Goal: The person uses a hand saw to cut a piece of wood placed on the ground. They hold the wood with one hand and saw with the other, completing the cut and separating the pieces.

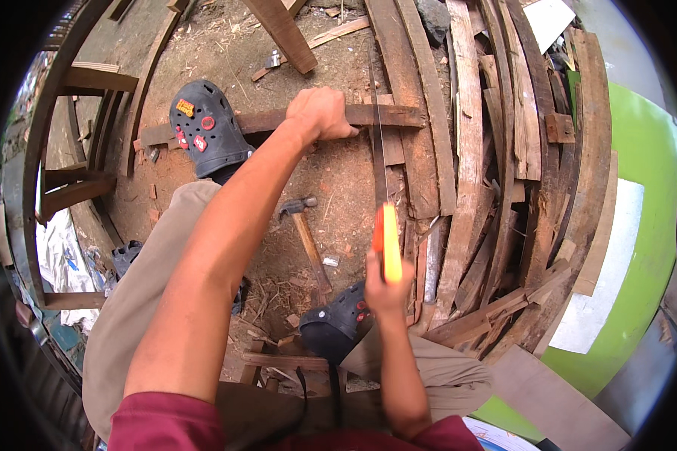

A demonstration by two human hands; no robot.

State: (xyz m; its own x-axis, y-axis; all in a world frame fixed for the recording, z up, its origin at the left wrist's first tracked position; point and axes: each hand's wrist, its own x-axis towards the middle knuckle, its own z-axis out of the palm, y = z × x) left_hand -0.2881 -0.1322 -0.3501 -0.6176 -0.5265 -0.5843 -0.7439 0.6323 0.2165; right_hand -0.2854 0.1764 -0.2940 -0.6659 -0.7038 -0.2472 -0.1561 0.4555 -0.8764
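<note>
My left hand (321, 114) is closed round a narrow wooden board (267, 120) that lies crosswise in front of me, its right end over other planks. In my right hand (390, 284) is the orange and yellow handle of a hand saw (390, 244). The thin blade points away from me and crosses the board to the right of my left hand; I see it nearly edge-on. A dark clog (207, 124) on my foot rests at the board's left part. Between my feet a hammer (306, 237) with a wooden handle lies on the dirt.
Several long planks (470, 150) are piled along the right, with a green panel (639, 195) beyond them. A wooden frame (83, 192) stands at the left. Ahead, a leaning wooden beam (284, 34) reaches down near the board. Wood scraps and shavings litter the ground.
</note>
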